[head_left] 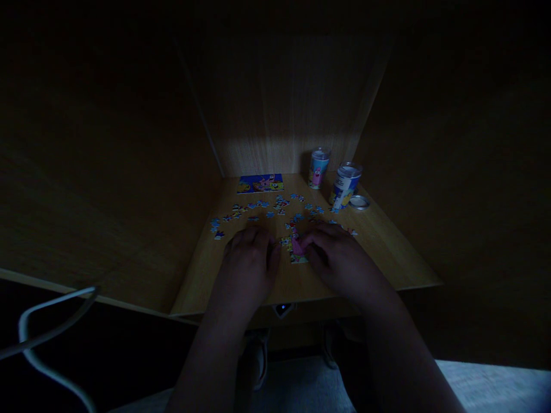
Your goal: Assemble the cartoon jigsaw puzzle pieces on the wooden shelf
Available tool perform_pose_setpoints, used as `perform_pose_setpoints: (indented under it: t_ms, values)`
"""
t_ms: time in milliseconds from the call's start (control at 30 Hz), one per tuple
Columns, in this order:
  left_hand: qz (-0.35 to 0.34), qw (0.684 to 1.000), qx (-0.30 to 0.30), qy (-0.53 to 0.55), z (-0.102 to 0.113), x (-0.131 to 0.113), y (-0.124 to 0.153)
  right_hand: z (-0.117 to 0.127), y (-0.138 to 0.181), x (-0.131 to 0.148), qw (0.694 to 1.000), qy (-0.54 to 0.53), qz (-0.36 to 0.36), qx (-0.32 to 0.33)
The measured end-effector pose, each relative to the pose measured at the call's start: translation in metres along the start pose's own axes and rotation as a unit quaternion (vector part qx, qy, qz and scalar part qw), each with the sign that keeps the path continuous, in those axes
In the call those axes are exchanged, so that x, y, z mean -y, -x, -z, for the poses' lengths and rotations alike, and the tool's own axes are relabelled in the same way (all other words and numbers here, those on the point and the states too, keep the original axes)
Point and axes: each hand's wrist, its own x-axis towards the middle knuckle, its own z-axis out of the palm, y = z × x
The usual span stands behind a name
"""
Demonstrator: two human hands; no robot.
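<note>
Curled right hand point(338, 255) touches the joined section point(297, 249); left hand point(250, 257) curls beside it; neither's grip is discernible. Ideally, steady the section, pressing joins flat.

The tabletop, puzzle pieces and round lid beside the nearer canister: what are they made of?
Tabletop: smooth wood or wood-look laminate, judging by faint grain. Puzzle pieces: probably printed cardboard, being thin, flat, colorful. Round lid: perhaps shiny metal, given its silvery rim.
</note>
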Motion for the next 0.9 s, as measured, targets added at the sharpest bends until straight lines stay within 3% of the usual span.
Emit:
perform_pose_setpoints:
  t_ms: [900]
  values:
    - [-0.007, 1.0, -0.009, 0.006, -0.0014, 0.0015, -0.0003, 0.0001, 0.0007, 0.0021, 1.0, 0.001, -0.005, -0.002]
